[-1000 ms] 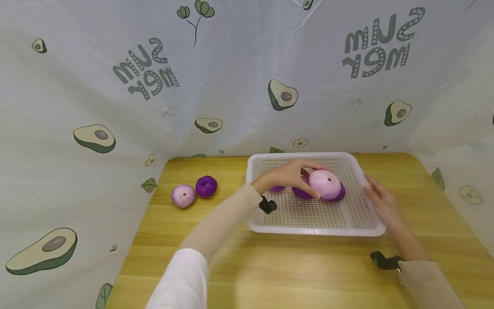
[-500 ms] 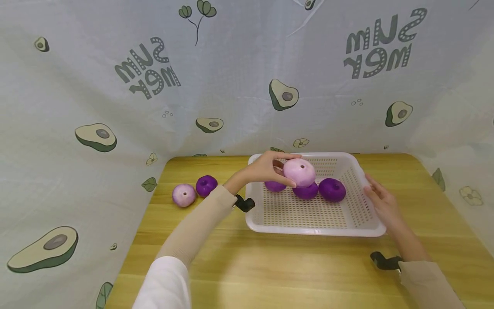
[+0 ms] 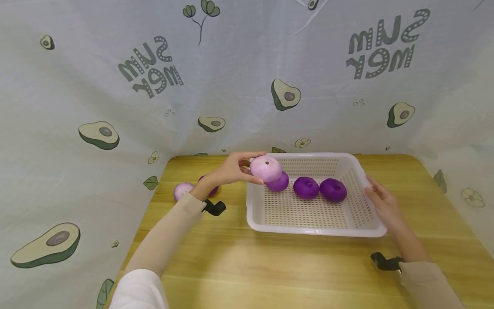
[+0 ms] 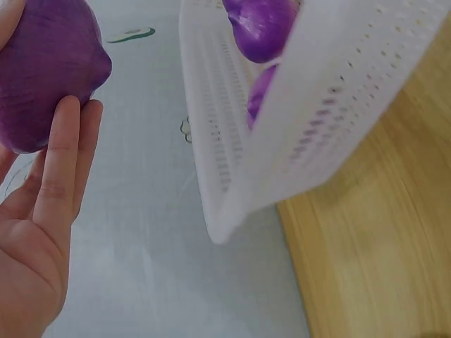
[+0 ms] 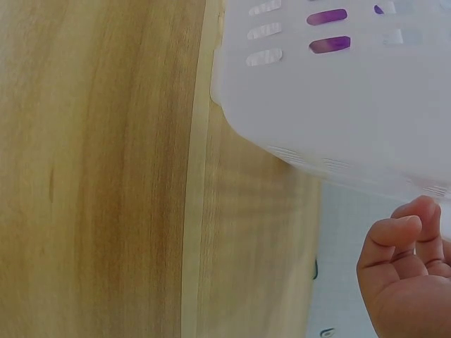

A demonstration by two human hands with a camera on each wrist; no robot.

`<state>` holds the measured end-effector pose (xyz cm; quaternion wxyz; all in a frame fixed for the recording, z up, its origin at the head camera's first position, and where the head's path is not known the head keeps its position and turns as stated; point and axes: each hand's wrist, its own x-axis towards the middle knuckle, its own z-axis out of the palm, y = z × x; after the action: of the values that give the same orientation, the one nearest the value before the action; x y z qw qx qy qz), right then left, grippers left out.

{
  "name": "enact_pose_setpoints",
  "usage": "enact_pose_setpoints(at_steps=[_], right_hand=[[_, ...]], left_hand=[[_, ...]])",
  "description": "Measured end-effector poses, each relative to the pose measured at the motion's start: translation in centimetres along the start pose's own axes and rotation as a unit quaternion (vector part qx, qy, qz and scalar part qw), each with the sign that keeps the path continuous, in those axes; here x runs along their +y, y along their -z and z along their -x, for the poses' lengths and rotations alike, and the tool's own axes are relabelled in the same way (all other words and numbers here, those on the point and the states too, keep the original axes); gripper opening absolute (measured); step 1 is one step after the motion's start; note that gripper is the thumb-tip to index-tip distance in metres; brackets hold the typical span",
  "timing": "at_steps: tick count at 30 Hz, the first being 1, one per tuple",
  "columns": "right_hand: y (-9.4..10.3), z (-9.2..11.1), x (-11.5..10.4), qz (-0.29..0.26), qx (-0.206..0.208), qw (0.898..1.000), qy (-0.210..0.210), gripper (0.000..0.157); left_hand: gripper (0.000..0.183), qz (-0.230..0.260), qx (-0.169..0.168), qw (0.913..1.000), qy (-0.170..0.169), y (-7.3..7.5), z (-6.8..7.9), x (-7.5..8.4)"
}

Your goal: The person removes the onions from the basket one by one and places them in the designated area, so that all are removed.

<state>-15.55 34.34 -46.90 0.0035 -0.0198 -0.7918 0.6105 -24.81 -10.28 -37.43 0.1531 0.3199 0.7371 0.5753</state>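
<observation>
Behind the left wrist, a pale onion (image 3: 181, 190) and a purple onion (image 3: 214, 191) sat near the table's (image 3: 289, 266) left edge. The left hand (image 3: 230, 168) gripped another pale onion (image 3: 266, 170) near the basket's (image 3: 308, 231) rim; three purple onions (image 3: 306, 188) lay inside, between the hands. The right hand (image 3: 386, 205) pinched the opposite rim, wood stretching beyond.

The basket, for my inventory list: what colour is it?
The basket is white, showing best in the head view.

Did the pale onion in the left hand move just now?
Yes. Against the basket, which stayed put, the left hand carried the pale onion leftward, from over its right side to its left end.
</observation>
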Motion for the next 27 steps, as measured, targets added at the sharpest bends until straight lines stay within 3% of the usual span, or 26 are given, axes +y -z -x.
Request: enact_pose_setpoints(at_steps=[6, 13, 16, 27], right_hand=[[0.0, 0.1, -0.1, 0.017, 0.004, 1.000, 0.002, 0.058], [0.0, 0.1, -0.1, 0.011, 0.001, 1.000, 0.007, 0.059], [0.0, 0.0, 0.1, 0.020, 0.004, 1.000, 0.005, 0.059], [0.0, -0.2, 0.0, 0.019, 0.002, 1.000, -0.010, 0.059]], left_hand=[[0.077, 0.019, 0.027, 0.9994, 0.011, 1.6, 3.1, -0.6], [0.079, 0.032, 0.063, 0.9953, 0.067, 2.8, 7.4, -2.0], [0.080, 0.031, 0.077, 0.9936, 0.077, 3.3, 9.1, -2.8], [0.082, 0.030, 0.155, 0.9830, 0.093, 4.3, 13.3, -4.3]])
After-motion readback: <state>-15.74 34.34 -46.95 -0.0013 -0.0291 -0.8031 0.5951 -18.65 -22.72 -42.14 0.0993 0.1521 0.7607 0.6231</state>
